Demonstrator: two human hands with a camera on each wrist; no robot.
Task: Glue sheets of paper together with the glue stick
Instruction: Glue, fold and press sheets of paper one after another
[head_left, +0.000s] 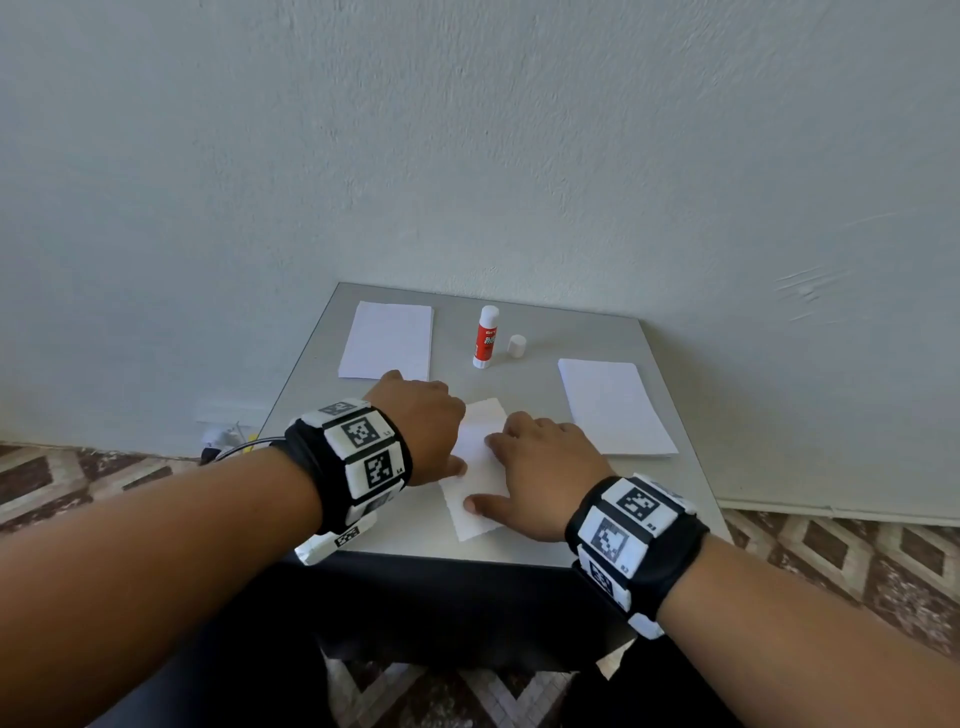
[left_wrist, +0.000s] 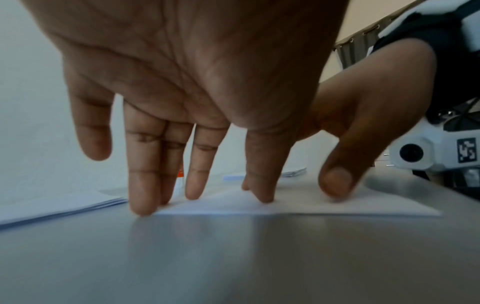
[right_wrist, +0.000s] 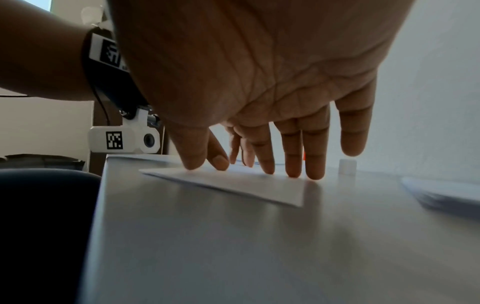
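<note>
A small white sheet (head_left: 480, 467) lies near the front middle of the grey table (head_left: 530, 389). My left hand (head_left: 421, 426) presses its left side with straight fingertips (left_wrist: 141, 205). On the sheet's right side my right hand (head_left: 540, 467) lies flat, fingers (right_wrist: 293, 164) spread and pressing down. In the wrist views the sheet (left_wrist: 298, 207) (right_wrist: 233, 183) lies flat under both hands. The red and white glue stick (head_left: 485, 338) stands upright and uncapped at the back, with its white cap (head_left: 517, 345) (right_wrist: 347, 166) beside it on the right.
One stack of white paper (head_left: 387, 340) lies at the back left, another stack (head_left: 615, 408) at the right. The wall (head_left: 467, 130) rises right behind the table. A patterned floor (head_left: 857, 561) surrounds the table. My dark-clothed legs (head_left: 415, 623) are at its front edge.
</note>
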